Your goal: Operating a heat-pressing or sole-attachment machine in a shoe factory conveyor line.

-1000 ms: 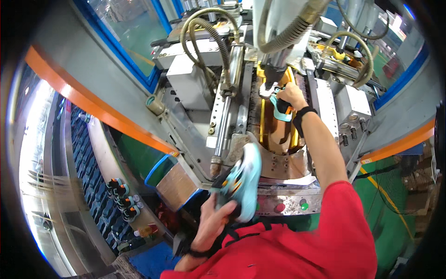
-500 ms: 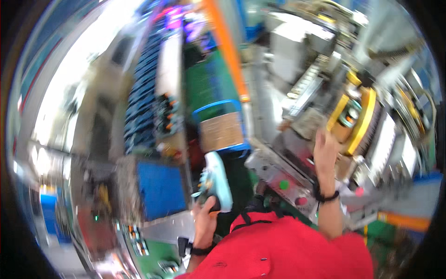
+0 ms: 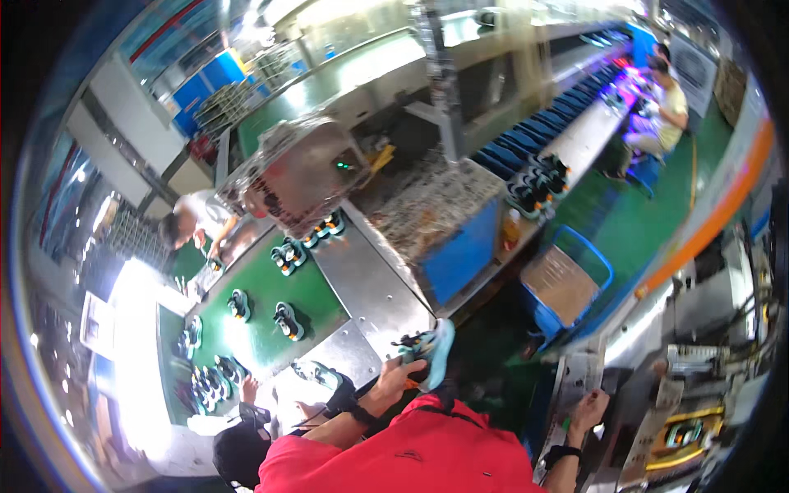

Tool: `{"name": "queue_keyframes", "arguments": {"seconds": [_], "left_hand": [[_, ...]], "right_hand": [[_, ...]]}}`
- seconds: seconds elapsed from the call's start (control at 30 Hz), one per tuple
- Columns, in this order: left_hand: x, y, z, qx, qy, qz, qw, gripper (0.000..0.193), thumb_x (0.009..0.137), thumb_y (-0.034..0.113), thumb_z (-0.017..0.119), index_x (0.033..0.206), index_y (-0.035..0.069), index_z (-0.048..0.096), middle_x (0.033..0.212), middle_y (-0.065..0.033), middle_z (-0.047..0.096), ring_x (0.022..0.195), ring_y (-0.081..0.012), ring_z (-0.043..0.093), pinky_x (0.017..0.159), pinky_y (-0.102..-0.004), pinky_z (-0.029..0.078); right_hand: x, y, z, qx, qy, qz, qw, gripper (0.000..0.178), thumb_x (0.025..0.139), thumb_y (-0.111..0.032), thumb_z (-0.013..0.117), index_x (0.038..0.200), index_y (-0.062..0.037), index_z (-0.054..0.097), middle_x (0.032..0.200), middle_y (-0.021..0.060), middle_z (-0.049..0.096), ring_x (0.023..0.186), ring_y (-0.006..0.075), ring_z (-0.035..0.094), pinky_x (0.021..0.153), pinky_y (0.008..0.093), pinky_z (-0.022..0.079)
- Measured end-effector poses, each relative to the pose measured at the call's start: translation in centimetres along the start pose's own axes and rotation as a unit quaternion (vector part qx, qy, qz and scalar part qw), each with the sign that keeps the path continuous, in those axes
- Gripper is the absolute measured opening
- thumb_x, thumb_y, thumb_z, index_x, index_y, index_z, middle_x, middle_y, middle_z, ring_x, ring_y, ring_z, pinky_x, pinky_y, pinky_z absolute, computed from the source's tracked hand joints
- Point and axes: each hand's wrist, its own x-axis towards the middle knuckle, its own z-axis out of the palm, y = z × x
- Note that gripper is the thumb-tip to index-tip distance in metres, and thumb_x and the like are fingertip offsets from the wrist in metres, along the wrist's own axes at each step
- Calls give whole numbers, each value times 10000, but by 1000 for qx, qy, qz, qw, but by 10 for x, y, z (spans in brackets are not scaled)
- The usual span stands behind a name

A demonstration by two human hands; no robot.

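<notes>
My left hand (image 3: 398, 380) is closed around a sneaker (image 3: 433, 352) with a pale blue sole and a dark, laced upper. The sneaker is tilted on its side, its sole turned to the right, just off the corner of a metal-topped bench (image 3: 374, 308). Over on the right, my right hand (image 3: 588, 410) hangs by the edge of a machine, fingers curled in, with nothing visible in them. Beyond that hand, a similar sneaker (image 3: 684, 433) sits within the machine's yellow frame (image 3: 657, 464).
Several sneakers stand on a green conveyor (image 3: 259, 275) at left, where a co-worker (image 3: 201, 226) bends over. Another person's dark-haired head (image 3: 240, 452) is close by my left. A blue trolley (image 3: 567, 283) stands ahead right, beside a blue-sided block (image 3: 460, 255).
My view has swung left, bringing the conveyor and co-workers into sight. The sneaker stays in my left hand. My right hand has drawn back from the yellow frame, its fingers now curled.
</notes>
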Motion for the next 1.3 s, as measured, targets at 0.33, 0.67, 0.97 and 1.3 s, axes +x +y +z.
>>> {"name": "queue_keyframes", "arguments": {"seconds": [0.33, 0.67, 0.97, 1.3], "left_hand": [[162, 3, -236, -112, 273, 87, 951, 317, 736, 86, 725, 1018, -13, 620, 899, -111, 662, 732, -229, 650, 607, -354, 533], [337, -81, -418, 52, 493, -39, 868, 591, 756, 195, 694, 1255, 30, 423, 1013, -172, 599, 914, -341, 596, 804, -444, 484], [296, 5, -367, 43, 549, 45, 833, 592, 763, 165, 724, 1270, 65, 436, 1013, -189, 640, 925, -370, 640, 831, -430, 500], [247, -3, -401, 99, 586, -10, 804, 559, 793, 203, 708, 1283, 107, 455, 1036, -204, 661, 955, -394, 653, 838, -454, 509]], "right_hand": [[192, -424, -24, 303, -62, -280, 909, 132, 913, -110, 636, 995, -7, 629, 944, 94, 672, 830, 161, 638, 758, 292, 512], [337, -826, 104, 59, -125, -490, 861, 370, 807, -163, 635, 1131, 15, 618, 917, 152, 692, 785, 214, 668, 738, 327, 515], [619, -942, 283, -80, 53, -669, 737, 624, 808, -385, 673, 1276, -1, 522, 956, 180, 671, 815, 250, 666, 717, 369, 527], [628, -985, 377, 43, -146, -547, 823, 450, 868, -313, 671, 1147, 28, 580, 849, 125, 641, 669, 190, 607, 551, 308, 484]]}}
